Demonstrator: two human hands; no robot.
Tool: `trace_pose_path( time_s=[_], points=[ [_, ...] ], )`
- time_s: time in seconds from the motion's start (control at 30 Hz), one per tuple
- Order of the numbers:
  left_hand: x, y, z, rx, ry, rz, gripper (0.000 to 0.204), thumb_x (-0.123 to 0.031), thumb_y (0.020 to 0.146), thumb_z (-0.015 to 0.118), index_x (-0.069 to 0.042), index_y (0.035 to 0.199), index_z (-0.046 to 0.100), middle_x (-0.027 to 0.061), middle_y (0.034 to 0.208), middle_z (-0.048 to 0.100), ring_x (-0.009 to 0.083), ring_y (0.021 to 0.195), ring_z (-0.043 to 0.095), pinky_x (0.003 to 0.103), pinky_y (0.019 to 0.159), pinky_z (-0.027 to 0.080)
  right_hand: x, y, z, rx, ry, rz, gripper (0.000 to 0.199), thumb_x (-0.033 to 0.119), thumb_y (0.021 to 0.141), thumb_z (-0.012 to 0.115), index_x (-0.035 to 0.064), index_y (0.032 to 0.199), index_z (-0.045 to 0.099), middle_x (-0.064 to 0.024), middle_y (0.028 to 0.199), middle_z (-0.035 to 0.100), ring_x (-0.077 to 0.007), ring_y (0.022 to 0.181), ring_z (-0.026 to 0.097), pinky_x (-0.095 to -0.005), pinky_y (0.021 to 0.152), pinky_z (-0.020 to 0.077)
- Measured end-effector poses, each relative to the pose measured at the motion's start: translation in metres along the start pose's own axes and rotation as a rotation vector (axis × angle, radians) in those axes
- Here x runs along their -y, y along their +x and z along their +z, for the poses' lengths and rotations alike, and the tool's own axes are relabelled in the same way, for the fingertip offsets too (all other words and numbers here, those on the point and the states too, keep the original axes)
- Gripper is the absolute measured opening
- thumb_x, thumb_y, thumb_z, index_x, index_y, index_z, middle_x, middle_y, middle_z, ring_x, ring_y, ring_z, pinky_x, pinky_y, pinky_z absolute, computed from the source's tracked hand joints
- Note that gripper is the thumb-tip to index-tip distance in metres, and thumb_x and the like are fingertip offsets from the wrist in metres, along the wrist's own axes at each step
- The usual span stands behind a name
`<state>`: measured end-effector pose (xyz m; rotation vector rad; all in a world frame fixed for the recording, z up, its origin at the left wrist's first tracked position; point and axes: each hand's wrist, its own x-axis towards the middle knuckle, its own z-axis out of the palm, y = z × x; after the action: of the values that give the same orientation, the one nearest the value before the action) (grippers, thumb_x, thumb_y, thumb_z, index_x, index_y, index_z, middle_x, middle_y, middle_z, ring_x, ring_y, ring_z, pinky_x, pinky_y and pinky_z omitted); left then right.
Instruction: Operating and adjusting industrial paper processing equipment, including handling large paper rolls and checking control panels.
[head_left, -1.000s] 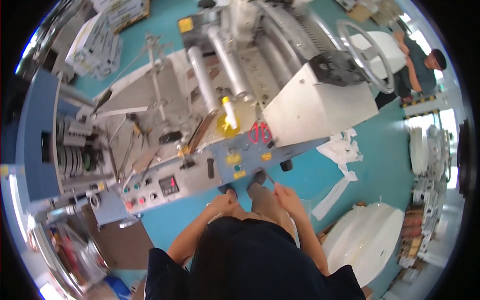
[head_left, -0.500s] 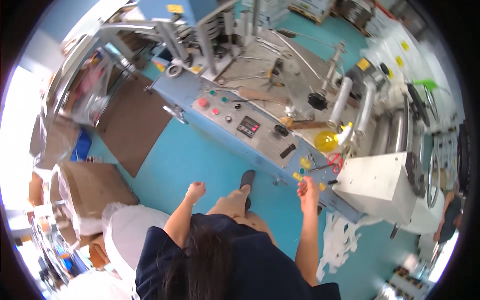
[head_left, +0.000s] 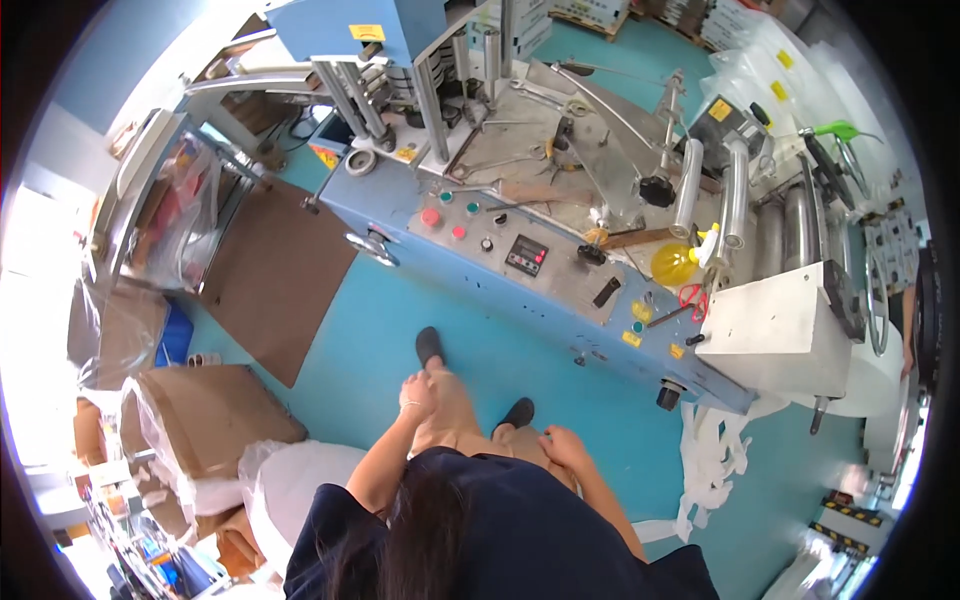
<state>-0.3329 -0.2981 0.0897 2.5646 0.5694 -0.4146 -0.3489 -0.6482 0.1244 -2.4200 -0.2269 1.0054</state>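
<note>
My left hand (head_left: pixel 418 395), a thin band at its wrist, hangs in front of my left thigh. Its fingers are curled in and nothing shows in them. Beside my right thigh is my right hand (head_left: pixel 566 448), its fingers bent closed. A small dark spot shows at its fingertips, too small to name. Both hands are apart from the blue machine (head_left: pixel 480 290) ahead. On that machine's control panel (head_left: pixel 465 240) are red and green buttons and a small display (head_left: pixel 526 255). A yellow spray bottle (head_left: pixel 675 263) and red-handled scissors (head_left: pixel 692 298) lie toward its right end.
Wrenches (head_left: pixel 500 162) and other tools lie on the machine top. A white box-shaped housing (head_left: pixel 775 335) and rollers stand at the right, with torn white strips (head_left: pixel 705 470) hanging below. Cardboard boxes (head_left: pixel 215 425) and a white wrapped roll (head_left: pixel 300 490) stand at my left. A brown mat (head_left: pixel 280 280) covers floor.
My right hand has come down from beside the machine's right-hand buttons to my thigh. My left hand has shifted right, in front of my leg. My feet have moved, and the view has shifted.
</note>
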Motion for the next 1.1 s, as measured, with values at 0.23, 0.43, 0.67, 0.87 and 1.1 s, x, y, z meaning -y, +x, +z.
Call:
trace_pose_path(
  time_s=[0.23, 0.43, 0.67, 0.87, 1.1],
  points=[
    [-0.05, 0.112, -0.044, 0.041, -0.348, 0.19, 0.035, -0.022, 0.079, 0.06, -0.006, 0.109, 0.052, 0.021, 0.101, 0.057, 0.0376, 0.091, 0.055, 0.044, 0.078, 0.045, 0.125, 0.11, -0.052, -0.462, 0.231, -0.08, 0.025, 0.021, 0.081, 0.059, 0.0023, 0.096, 0.055, -0.0167, 0.075, 0.06, -0.0319, 0.067, 0.058, -0.038, 0.059, 0.0464],
    [-0.024, 0.207, -0.112, 0.235, -0.702, -0.074, 0.043, -0.041, 0.088, 0.049, 0.001, 0.089, 0.06, 0.011, 0.066, 0.061, 0.015, 0.056, 0.056, 0.029, 0.055, 0.045, 0.242, 0.246, -0.135, -1.09, 0.397, -0.058, 0.03, 0.019, 0.083, 0.06, 0.0018, 0.105, 0.051, -0.0068, 0.075, 0.055, -0.016, 0.065, 0.054, -0.0289, 0.062, 0.0456],
    [-0.038, 0.302, -0.172, 0.298, -0.556, -0.154, 0.058, -0.053, 0.084, 0.048, 0.002, 0.067, 0.059, 0.0081, 0.055, 0.057, 0.0139, 0.051, 0.053, 0.026, 0.049, 0.041, 0.249, 0.316, -0.155, -1.053, 0.444, 0.092, 0.04, 0.022, 0.076, 0.067, -0.002, 0.103, 0.049, -0.0099, 0.083, 0.05, -0.0163, 0.062, 0.05, -0.0286, 0.059, 0.044],
    [-0.034, 0.297, -0.157, 0.186, -0.548, -0.128, 0.065, -0.058, 0.081, 0.049, 0.002, 0.059, 0.059, 0.0112, 0.052, 0.057, 0.0255, 0.055, 0.059, 0.036, 0.059, 0.046, 0.26, 0.319, -0.147, -1.166, 0.476, 0.15, 0.04, 0.027, 0.075, 0.069, 0.0, 0.096, 0.049, -0.0086, 0.081, 0.048, -0.0173, 0.062, 0.05, -0.031, 0.057, 0.0435],
    [-0.035, 0.296, -0.167, 0.28, -0.572, -0.148, 0.062, -0.055, 0.082, 0.05, 0.004, 0.064, 0.059, 0.0092, 0.052, 0.057, 0.0197, 0.052, 0.058, 0.033, 0.055, 0.045, 0.269, 0.33, -0.143, -1.345, 0.324, 0.306, 0.028, 0.025, 0.078, 0.064, 0.0051, 0.092, 0.05, -0.0065, 0.072, 0.051, -0.0235, 0.063, 0.052, -0.036, 0.056, 0.0418]
  ],
)
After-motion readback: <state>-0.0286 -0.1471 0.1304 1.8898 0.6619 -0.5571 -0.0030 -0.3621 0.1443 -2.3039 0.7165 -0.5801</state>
